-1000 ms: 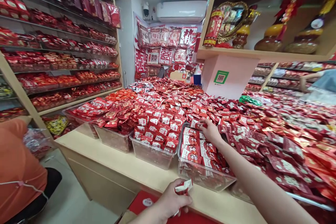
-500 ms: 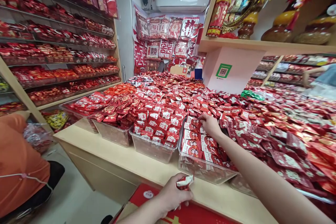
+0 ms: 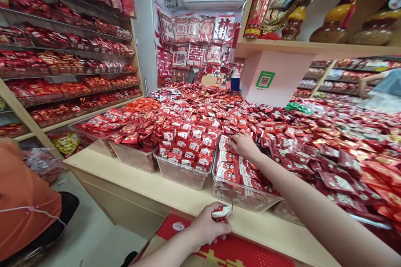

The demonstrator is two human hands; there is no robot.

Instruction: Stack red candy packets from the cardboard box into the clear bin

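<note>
My left hand, low over the counter's front edge, is closed around a small red-and-white candy packet. Its fingers hide part of the packet. Further forward, my right hand reaches into a clear plastic bin. Its fingers are bent down on a red candy packet in the bin's left row and seem to pinch it. Rows of red candy packets with cartoon figures stand in this bin. Just left is another clear bin with red packets marked in white.
Heaps of red packets cover the counter behind the bins. A red carton lies below the counter edge. On the left, a person in orange is near stocked shelves. A wooden shelf overhangs at right.
My right hand has shifted slightly left and farther over the packets in the bin. My left hand still holds its packet, a little higher in view. The whole view has tilted slightly.
</note>
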